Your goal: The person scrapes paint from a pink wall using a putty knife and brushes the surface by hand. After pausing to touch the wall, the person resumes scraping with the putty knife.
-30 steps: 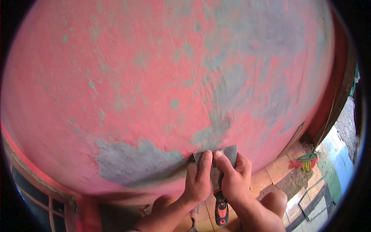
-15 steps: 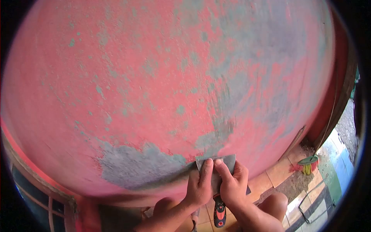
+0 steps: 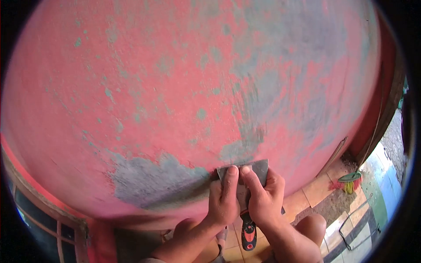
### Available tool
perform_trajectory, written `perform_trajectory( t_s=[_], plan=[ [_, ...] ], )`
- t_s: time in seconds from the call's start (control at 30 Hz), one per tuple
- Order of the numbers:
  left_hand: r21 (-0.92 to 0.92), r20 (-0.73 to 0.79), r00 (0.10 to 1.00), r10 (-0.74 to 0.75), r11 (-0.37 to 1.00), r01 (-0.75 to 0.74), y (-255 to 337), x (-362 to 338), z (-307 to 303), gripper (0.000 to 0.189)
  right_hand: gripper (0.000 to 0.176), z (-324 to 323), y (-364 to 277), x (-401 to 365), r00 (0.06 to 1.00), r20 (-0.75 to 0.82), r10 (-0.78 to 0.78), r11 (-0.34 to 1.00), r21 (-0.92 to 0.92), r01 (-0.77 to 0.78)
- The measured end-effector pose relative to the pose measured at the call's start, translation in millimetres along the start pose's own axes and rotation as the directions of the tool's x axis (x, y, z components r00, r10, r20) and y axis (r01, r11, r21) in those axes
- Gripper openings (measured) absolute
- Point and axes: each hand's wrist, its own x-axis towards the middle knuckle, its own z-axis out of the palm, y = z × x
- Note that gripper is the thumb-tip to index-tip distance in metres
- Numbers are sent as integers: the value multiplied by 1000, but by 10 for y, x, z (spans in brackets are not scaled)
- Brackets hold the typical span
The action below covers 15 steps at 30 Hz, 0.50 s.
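Note:
A scraper (image 3: 258,172) with a wide metal blade and a black and red handle is gripped between my two hands. My left hand (image 3: 222,199) is closed on the blade's left side, its thumb flat on the metal. On the right side my right hand (image 3: 265,197) is closed too, with its thumb beside the other one. The handle hangs down below my palms. The blade's edge is at the lower part of a pink wall (image 3: 166,109), whose paint is worn to grey-green patches. Just left of the blade lies a large bare grey patch (image 3: 149,179).
A broom head (image 3: 349,182) with green, red and yellow bristles lies on the tiled floor at right, near a heap of debris (image 3: 326,207). A thin dark cord (image 3: 344,236) lies there too. A window frame (image 3: 59,232) is at lower left. My knees are below my hands.
Both hands and the scraper have moved up a little along the wall. The blade's edge sits higher, and my grip on it looks the same.

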Motion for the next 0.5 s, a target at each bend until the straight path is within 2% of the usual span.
perform_trajectory(
  t_s=[0.03, 0.1, 0.17, 0.2, 0.23, 0.27, 0.33, 0.47, 0.5],
  plan=[
    [12, -12, 999, 30, 999, -29, -56, -7, 5, 41, 22, -38, 21, -7, 1000, -1, 24, 998, -55, -24],
    [48, -83, 992, 98, 994, -94, -173, -24, 59, 41, 22, -81, 130, -59, 998, -9, 57, 997, -42, -58],
    [62, -71, 992, 100, 993, -96, -202, -14, 37, 41, 22, -74, 187, -49, 998, -23, 60, 998, -30, -61],
    [67, -68, 994, 88, 994, -84, -208, -33, 35, 41, 21, -69, 149, -26, 997, -10, 71, 996, -51, -72],
    [-56, -76, 997, 18, 998, -22, -200, -26, 48, 39, 21, -76, 69, -5, 996, 0, 94, 993, -77, -94],
    [-79, -50, 998, -39, 996, 35, -211, -55, 17, 38, 21, -85, 31, -23, 991, 5, 130, 986, -101, -129],
    [-113, 20, 993, -116, 987, 118, -205, -51, -49, 37, 21, -87, 90, -56, 995, -13, 102, 992, -77, -103],
    [78, -111, 987, 117, 991, -109, -273, -41, 27, 42, 21, -46, 166, -55, 999, -33, 44, 997, -62, -46],
    [49, -54, 994, 95, 995, -92, -240, -35, -7, 41, 21, -58, 120, -34, 998, -14, 55, 995, -78, -56]
  ],
)
